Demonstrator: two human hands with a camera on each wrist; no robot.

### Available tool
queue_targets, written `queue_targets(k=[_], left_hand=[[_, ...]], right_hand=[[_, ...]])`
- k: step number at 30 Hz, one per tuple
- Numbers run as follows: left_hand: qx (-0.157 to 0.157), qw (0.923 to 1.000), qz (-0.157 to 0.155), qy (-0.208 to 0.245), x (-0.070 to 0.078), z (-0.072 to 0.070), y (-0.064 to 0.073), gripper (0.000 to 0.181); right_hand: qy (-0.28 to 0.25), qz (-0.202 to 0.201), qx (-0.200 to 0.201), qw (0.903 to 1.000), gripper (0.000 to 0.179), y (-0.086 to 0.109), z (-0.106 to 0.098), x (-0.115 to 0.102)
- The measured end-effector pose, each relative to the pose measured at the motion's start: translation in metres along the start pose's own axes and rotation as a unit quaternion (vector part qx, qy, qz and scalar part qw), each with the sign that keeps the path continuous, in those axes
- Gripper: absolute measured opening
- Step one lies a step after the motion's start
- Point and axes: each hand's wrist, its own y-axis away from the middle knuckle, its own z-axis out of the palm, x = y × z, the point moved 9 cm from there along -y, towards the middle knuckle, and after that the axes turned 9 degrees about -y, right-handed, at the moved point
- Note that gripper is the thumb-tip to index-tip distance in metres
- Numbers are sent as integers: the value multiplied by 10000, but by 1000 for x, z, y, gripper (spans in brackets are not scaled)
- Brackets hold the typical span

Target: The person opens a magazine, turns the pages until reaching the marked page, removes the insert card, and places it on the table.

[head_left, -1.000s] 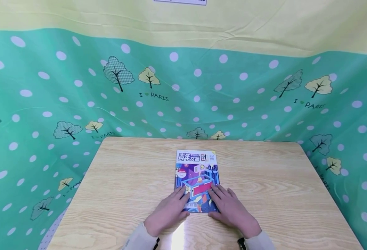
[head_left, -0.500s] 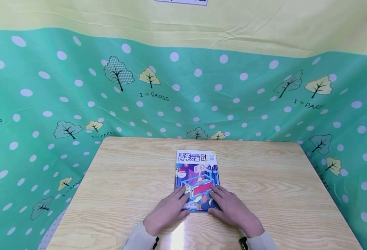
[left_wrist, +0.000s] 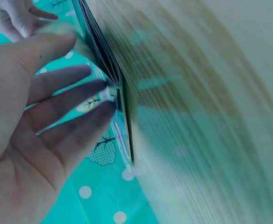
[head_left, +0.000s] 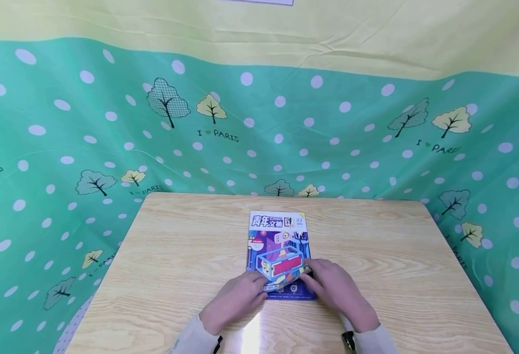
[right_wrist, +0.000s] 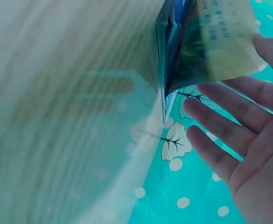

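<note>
Magazine [head_left: 277,248] lies partly lifted, right hand [head_left: 336,287] pinching it (left hand [head_left: 235,299] touching).

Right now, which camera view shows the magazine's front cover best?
The head view: it faces the front cover, showing its title and illustration, with the lower right corner lifted. Neither wrist view shows the title: left shows the magazine nearly edge-on; right does too, plus a lifted leaf's printed side.

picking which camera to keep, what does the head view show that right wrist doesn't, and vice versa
Head view only: the left hand, the cover title and the cloth's yellow band.
Right wrist view only: blue print on a raised leaf, and the palm side of the right hand.
Both: that hand, the magazine, the wooden table and the green dotted cloth.
</note>
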Motion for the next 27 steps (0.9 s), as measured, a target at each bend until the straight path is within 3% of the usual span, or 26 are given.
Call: queue_targets(k=[4, 7, 12, 17, 21, 27], left_hand=[[541, 9980, 176, 279, 3, -9, 1, 5], [633, 9948, 69, 791, 0, -12, 3, 8], [711, 9804, -469, 1774, -10, -10, 9, 9], [1122, 9646, -1079, 2128, -22, -11, 20, 14], [1588, 9417, -1508, 2555, -32, -14, 31, 13], [1823, 8904, -2264, 3504, -45, -8, 50, 13]], right_hand=[[-24, 268, 223, 9994, 53, -1, -10, 6], [-25, 399, 307, 9987, 62, 0, -14, 10], [53, 396, 363, 9985, 75, 1, -14, 14], [85, 239, 245, 9994, 81, 3, -8, 14], [-28, 177, 110, 9998, 82, 5, -2, 11], [-29, -66, -167, 9998, 87, 6, 9, 3]])
